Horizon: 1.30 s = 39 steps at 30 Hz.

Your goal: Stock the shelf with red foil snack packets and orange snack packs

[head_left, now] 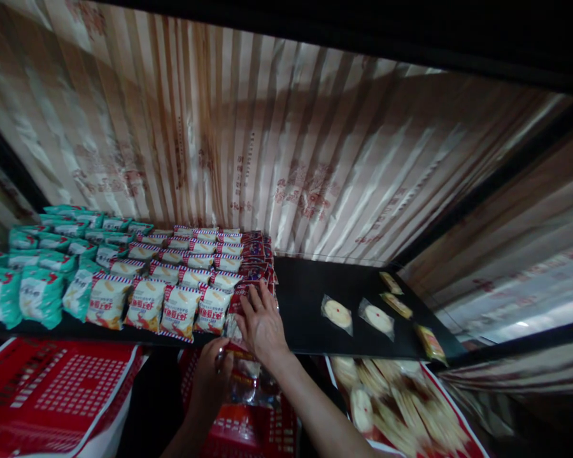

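Observation:
My right hand (261,321) lies flat with fingers stretched out on a row of dark red snack packets (253,254) at the front of a black shelf (310,305). Just below the shelf edge, my left hand (214,372) is closed round a clear plastic bag of packets (251,381). To the left of the red row stand rows of white-and-red snack packets (181,280) and teal packets (38,280).
Two clear-wrapped round cakes (337,313) and a few small yellow packets (397,304) lie on the shelf's right part. Red baskets (52,394) sit below at left and centre. A tray of wrapped cakes (401,407) is at lower right. Striped paper backs the shelf.

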Motion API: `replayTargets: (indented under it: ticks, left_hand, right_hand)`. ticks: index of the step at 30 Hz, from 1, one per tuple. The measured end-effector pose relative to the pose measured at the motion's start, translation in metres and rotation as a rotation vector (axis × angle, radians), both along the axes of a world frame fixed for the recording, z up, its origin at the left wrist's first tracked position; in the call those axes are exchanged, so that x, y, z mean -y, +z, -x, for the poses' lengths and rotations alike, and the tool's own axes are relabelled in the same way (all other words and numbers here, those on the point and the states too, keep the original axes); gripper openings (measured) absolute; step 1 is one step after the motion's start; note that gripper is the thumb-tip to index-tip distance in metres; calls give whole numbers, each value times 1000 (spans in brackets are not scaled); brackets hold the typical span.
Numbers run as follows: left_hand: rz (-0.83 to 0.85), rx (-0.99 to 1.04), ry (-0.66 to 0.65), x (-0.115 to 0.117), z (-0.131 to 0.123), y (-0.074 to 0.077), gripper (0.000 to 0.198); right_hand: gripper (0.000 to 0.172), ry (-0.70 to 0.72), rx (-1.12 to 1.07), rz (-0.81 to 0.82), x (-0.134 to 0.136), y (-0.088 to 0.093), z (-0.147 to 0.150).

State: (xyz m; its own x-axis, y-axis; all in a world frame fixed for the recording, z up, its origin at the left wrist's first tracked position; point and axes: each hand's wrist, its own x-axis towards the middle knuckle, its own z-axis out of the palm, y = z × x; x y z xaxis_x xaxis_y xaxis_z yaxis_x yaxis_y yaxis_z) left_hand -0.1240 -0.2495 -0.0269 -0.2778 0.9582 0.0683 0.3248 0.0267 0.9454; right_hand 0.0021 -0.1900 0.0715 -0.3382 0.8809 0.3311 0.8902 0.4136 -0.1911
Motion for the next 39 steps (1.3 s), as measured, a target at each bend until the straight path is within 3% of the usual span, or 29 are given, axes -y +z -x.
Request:
replayTargets:
  ticks: [5,16,20,27,33,39]
  left_hand:
    - [99,33,-81,2,-1,10,44]
    - [90,95,46,1,5,21,43]
    - [103,223,92,-4,1,25,44]
    - [228,408,63,-17,-6,42,49]
    - [280,443,177,-17,-6,32,45]
    - [296,578,170,-17,-7,28,41]
  right_hand:
    - [48,-28,13,29,-2,-16,-18]
    - [47,-26,-173,-19,-5,-52,-33]
    - [46,-15,-217,-28,-7,-55,-35]
    - [45,-12,-260,-30,-7,-58,-38]
    - [47,-3,-278,-16,-6,-60,-41]
    - [46,-12,-290,10,-6,-58,-41]
